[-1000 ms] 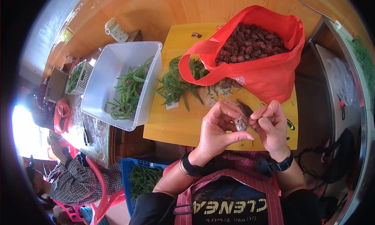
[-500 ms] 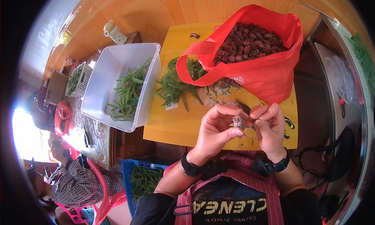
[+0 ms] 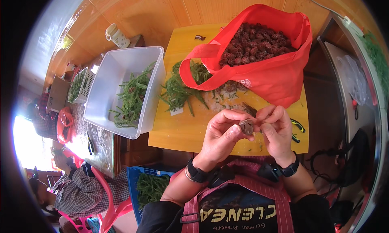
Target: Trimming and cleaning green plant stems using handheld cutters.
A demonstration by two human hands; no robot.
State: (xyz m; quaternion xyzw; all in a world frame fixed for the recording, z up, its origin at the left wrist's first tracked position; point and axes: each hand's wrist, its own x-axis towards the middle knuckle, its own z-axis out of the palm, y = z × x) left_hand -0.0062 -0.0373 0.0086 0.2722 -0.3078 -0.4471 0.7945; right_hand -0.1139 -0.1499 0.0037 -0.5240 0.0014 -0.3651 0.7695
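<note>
Over the near part of the yellow table, my left hand (image 3: 219, 138) pinches a small brown pine cone (image 3: 246, 127) between thumb and fingers. Close beside it, my right hand (image 3: 278, 131) is closed with thumb and fingertips together; whatever sits in that pinch is too small or hidden to name. Just beyond the fingers shows a dark brown bristly tuft (image 3: 249, 109). A red fabric bag (image 3: 275, 81) full of dark pine cones (image 3: 255, 42) stands behind my hands. Green artificial pine sprigs (image 3: 180, 87) lie to its left.
Yellow-and-black pliers (image 3: 298, 130) lie at the table's right edge. A clear plastic bin (image 3: 97, 107) holding green sprigs stands on the left. Below it is a blue crate (image 3: 131, 180) with more greenery. A person in a checked shirt (image 3: 81, 192) sits at lower left.
The pine cone has turned in my left fingers, now showing a rounder, browner side. Both hands stay nearly in place, with the right one shifted slightly left.
</note>
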